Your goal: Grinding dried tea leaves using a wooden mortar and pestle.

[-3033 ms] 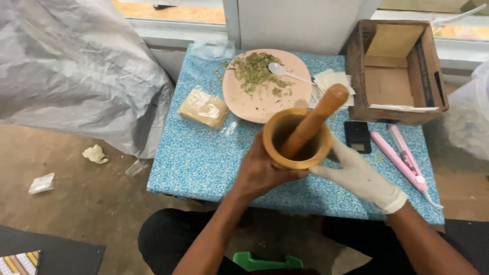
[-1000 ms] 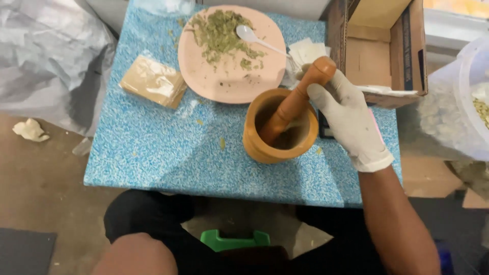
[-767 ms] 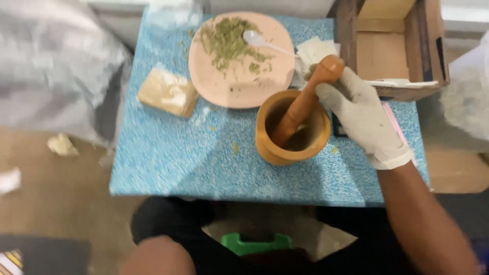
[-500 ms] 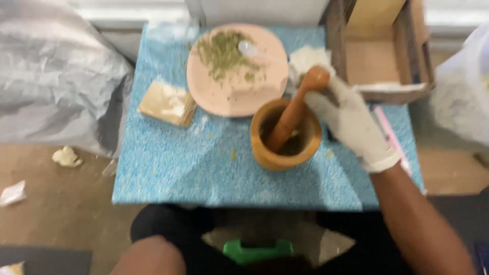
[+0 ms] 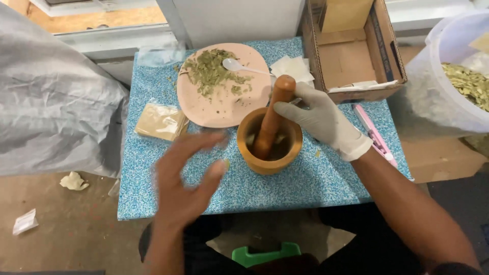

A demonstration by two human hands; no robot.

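right hand (image 5: 321, 119) (gloved) wrapped round the wooden pestle (image 5: 271, 118), tilted so its tip sits down in the wooden mortar (image 5: 270, 145) | left hand (image 5: 183, 178) bare, fingers spread, holding nothing, just left of mortar | pink plate (image 5: 224, 109) of dried leaves (image 5: 209, 74) right behind, within reach

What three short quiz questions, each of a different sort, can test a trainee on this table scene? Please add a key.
1. True or false: the left hand holds the mortar.
2. Which hand wears a white glove?
3. The pink plate carries: A) dried leaves and a white spoon, B) coins, C) bread.

Key:
1. False; it hovers open beside the mortar.
2. The right hand, in a grip on the pestle.
3. A.
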